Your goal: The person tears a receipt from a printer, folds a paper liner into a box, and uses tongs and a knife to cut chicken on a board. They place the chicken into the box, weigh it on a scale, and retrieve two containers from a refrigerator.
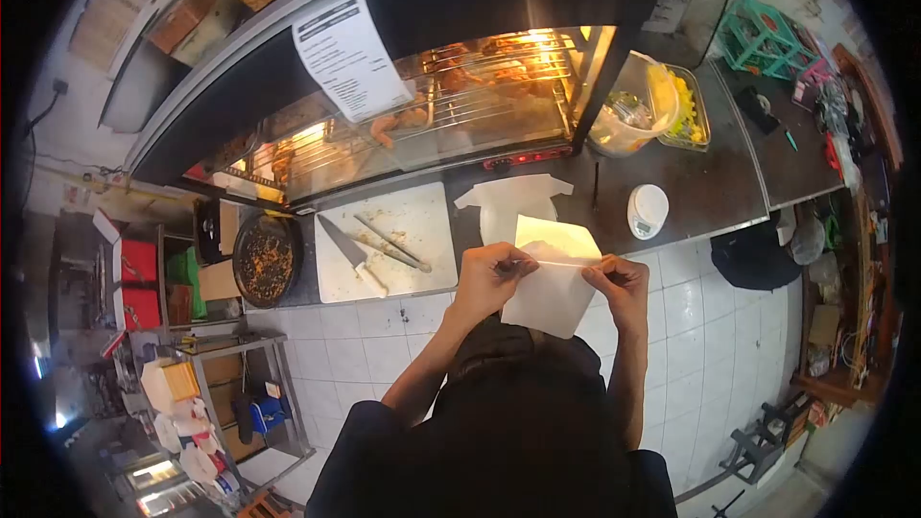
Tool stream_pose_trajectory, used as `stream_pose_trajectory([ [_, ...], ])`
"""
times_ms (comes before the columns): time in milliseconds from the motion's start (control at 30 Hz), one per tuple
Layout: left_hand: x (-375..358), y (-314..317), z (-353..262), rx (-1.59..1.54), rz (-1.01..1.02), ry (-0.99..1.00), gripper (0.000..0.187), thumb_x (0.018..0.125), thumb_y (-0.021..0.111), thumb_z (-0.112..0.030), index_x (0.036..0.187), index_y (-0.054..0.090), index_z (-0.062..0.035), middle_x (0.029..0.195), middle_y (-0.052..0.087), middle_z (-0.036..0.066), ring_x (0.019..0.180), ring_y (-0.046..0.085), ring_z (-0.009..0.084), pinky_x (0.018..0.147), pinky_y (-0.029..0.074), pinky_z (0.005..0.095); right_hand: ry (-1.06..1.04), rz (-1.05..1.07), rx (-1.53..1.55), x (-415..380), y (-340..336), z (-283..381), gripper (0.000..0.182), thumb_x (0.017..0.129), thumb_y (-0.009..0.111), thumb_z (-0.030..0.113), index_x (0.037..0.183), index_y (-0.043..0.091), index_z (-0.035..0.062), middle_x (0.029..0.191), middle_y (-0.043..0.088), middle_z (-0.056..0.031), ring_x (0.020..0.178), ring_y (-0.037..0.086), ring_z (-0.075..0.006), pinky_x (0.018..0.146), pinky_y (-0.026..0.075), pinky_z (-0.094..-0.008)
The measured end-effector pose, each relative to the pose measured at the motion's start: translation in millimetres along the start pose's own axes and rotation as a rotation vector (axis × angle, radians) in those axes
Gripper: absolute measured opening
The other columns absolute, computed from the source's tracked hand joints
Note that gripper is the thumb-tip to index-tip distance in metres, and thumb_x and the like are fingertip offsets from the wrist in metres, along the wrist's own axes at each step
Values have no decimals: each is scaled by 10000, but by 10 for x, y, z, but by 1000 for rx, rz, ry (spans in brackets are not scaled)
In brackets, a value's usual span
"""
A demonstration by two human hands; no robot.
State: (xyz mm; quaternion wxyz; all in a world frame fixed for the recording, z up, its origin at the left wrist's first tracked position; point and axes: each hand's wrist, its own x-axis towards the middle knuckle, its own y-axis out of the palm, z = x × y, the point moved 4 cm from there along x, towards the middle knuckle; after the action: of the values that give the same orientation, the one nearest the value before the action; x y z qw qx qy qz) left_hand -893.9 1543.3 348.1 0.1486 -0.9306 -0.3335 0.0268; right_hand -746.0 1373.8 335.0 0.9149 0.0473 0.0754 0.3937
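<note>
My left hand [494,280] and my right hand [619,286] pinch a sheet of white paper [551,299] between them, one at each side. A crease runs across the paper between my fingertips, and its upper part glows yellowish in the light. Just beyond it, a flat white cut-out carton [513,200] with side flaps lies on the dark counter, partly hidden by the paper. A white digital kitchen scale [649,213] stands to the right of my right hand. Left of my left hand is a white cutting board [427,225] with a knife [351,254] and metal tongs [393,245].
A lit glass warming cabinet [499,110] with pieces of cooked meat spans the back of the counter. A dark round pan [267,259] holds crumbs. At right stand a clear plastic tub [628,120], a tray of yellow packets [689,115] and a green basket [767,36].
</note>
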Motion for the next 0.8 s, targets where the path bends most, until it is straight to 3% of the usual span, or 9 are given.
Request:
stream_pose_trajectory([
  [167,-31,-40,-10,13,-16,0,102,811,749,-67,838,691,12,705,681,74,610,617,92,570,495,237,36,34,-67,58,3,-84,64,805,723,0,749,692,-10,724,649,-33,671,567,-86,642,439,-231],
  [433,-140,-86,282,-221,-67,-216,216,855,735,-193,807,691,14,657,646,18,601,547,45,526,426,214,31,105,8,151,154,-55,75,799,730,20,740,688,2,736,659,-27,685,569,-79,657,442,-232],
  [800,-271,-82,405,-328,-233,-216,219,823,757,-131,691,625,-16,650,626,4,583,510,28,521,407,204,30,148,29,186,249,-133,182,789,746,34,659,619,30,691,648,-19,654,558,-60,643,433,-226],
])
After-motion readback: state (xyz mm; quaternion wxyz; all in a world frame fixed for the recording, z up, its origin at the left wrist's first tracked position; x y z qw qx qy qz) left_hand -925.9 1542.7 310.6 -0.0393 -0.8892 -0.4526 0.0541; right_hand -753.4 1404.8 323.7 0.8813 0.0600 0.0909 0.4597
